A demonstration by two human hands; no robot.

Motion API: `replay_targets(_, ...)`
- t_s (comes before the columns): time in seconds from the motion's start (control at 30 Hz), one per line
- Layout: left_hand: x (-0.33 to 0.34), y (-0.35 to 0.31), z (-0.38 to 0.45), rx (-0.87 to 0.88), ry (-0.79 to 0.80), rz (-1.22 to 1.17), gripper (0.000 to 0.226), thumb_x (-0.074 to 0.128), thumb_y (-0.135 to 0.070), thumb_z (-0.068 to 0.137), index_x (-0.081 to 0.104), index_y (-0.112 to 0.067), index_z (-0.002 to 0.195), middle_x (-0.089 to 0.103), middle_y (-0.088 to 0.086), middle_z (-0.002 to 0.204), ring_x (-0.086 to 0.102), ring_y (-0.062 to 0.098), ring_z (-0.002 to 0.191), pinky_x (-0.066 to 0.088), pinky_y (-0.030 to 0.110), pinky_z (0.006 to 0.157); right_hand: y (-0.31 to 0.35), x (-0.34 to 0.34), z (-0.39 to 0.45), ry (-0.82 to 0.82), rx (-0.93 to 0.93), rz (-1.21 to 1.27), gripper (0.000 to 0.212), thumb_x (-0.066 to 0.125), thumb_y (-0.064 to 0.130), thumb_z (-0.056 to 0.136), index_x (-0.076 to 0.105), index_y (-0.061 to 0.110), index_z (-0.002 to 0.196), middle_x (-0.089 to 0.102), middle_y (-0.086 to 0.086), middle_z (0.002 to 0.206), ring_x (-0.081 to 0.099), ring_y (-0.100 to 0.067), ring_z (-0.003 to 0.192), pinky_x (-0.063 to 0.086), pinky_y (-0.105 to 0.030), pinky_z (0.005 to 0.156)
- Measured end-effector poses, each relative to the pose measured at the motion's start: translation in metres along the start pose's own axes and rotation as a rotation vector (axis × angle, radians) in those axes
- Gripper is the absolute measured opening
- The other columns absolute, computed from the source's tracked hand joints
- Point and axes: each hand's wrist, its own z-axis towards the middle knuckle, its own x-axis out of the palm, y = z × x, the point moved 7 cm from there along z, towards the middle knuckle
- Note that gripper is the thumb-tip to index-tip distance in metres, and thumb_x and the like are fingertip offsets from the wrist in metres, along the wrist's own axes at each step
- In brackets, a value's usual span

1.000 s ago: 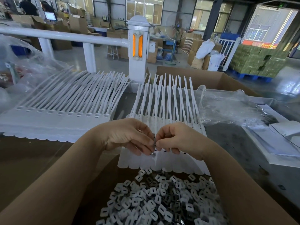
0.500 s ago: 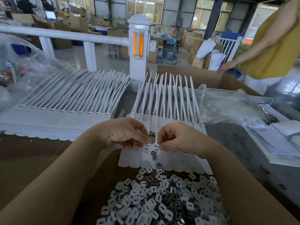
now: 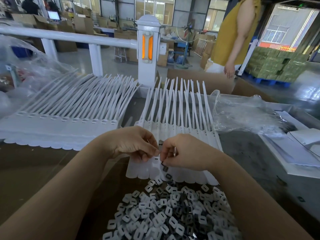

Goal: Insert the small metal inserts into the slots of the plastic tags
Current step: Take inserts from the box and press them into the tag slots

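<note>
A joined row of white plastic tags with long straps lies in front of me. My left hand rests on its near part, fingers curled and pinching at the tag edge. My right hand pinches a small dark metal insert between thumb and forefinger, right at the tag's flat part. Two more inserts lie loose on the tags just below. A heap of small metal inserts fills the near foreground between my forearms.
A second, wider stack of white tags lies to the left. Crumpled clear plastic bags sit right and far left. White sheets lie at the right. A white railing post and a person in yellow stand beyond.
My hands stayed together over the tags while my right fingertips dropped slightly to a dark insert. A person in yellow walked into view at the upper right and moved left.
</note>
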Motion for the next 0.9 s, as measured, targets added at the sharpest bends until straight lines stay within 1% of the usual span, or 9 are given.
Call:
replay_targets(0.1,0.000,-0.001,-0.001,0.005,0.005,-0.004,0.010,0.076,-0.015,0.084,0.069,-0.011,0.089,0.068,0.000,0.067,0.062,0.007,0.058,0.050,0.018,0.052,0.002,0.001,-0.002,0.021,-0.013,0.038,0.014,0.072,0.019,0.085,0.066,0.031,0.082,0.069,0.011,0.084,0.062,0.000,0.078,0.052,-0.017,0.070)
replay_targets(0.17,-0.001,-0.002,-0.003,0.008,0.007,-0.005,0.011,0.075,-0.019,0.084,0.071,-0.010,0.091,0.070,0.001,0.072,0.063,0.008,0.060,0.050,0.018,0.053,0.003,-0.006,-0.004,-0.025,-0.039,0.171,0.008,0.073,0.017,0.086,0.069,0.024,0.085,0.069,0.010,0.081,0.061,0.002,0.071,0.050,-0.016,0.067)
replay_targets(0.3,0.005,-0.005,-0.006,0.018,0.072,-0.129,0.022,0.076,-0.031,0.079,0.078,-0.013,0.091,0.073,0.005,0.081,0.065,0.010,0.065,0.050,0.018,0.055,0.001,-0.023,-0.008,-0.173,-0.077,0.440,0.011,0.073,0.014,0.088,0.068,0.024,0.086,0.071,0.003,0.081,0.058,-0.009,0.068,0.049,-0.021,0.061)
replay_targets(0.4,0.007,-0.010,-0.007,0.058,0.123,-0.223,0.022,0.073,-0.030,0.076,0.080,-0.015,0.091,0.074,0.005,0.084,0.067,0.008,0.067,0.050,0.017,0.055,0.004,-0.027,-0.009,-0.212,-0.121,0.440,0.015,0.072,0.013,0.089,0.066,0.026,0.084,0.069,0.009,0.077,0.055,-0.003,0.065,0.045,-0.017,0.058)
replay_targets(0.53,0.005,-0.012,-0.009,0.102,0.169,-0.363,0.014,0.070,-0.019,0.082,0.079,-0.014,0.091,0.074,0.005,0.085,0.068,0.008,0.067,0.050,0.015,0.054,0.005,-0.032,-0.011,-0.261,-0.152,0.481,0.016,0.071,0.010,0.091,0.064,0.024,0.085,0.070,0.003,0.080,0.055,-0.006,0.066,0.050,-0.029,0.060)
replay_targets(0.63,0.003,-0.013,-0.010,0.101,0.168,-0.403,0.011,0.071,-0.017,0.080,0.080,-0.015,0.087,0.075,0.005,0.084,0.068,0.008,0.065,0.050,0.015,0.052,0.005,-0.033,-0.012,-0.272,-0.161,0.490,0.016,0.070,0.009,0.091,0.064,0.022,0.085,0.069,0.001,0.081,0.054,-0.006,0.065,0.050,-0.029,0.059)
replay_targets(0.77,0.002,-0.012,-0.007,0.067,0.108,-0.380,0.007,0.074,-0.013,0.075,0.079,-0.013,0.080,0.074,0.007,0.078,0.068,0.010,0.060,0.051,0.016,0.050,0.001,-0.028,-0.010,-0.244,-0.112,0.496,0.013,0.071,0.011,0.090,0.067,0.022,0.086,0.066,0.014,0.076,0.053,-0.004,0.061,0.047,-0.021,0.057)
replay_targets(0.83,-0.002,-0.012,-0.006,0.064,0.023,-0.343,0.003,0.075,-0.010,0.076,0.078,-0.012,0.076,0.073,0.008,0.076,0.067,0.010,0.059,0.050,0.016,0.049,-0.005,-0.026,-0.008,-0.249,-0.049,0.509,0.009,0.069,0.013,0.092,0.068,0.022,0.089,0.065,0.016,0.072,0.055,0.000,0.058,0.046,-0.016,0.055)
replay_targets(0.9,-0.008,-0.012,-0.006,0.064,-0.063,-0.288,0.011,0.073,-0.006,0.081,0.078,-0.013,0.073,0.073,0.010,0.077,0.066,0.010,0.059,0.050,0.017,0.049,-0.011,-0.026,-0.007,-0.260,0.008,0.540,0.006,0.065,0.016,0.094,0.068,0.020,0.091,0.065,0.014,0.069,0.054,0.002,0.056,0.044,-0.014,0.053)
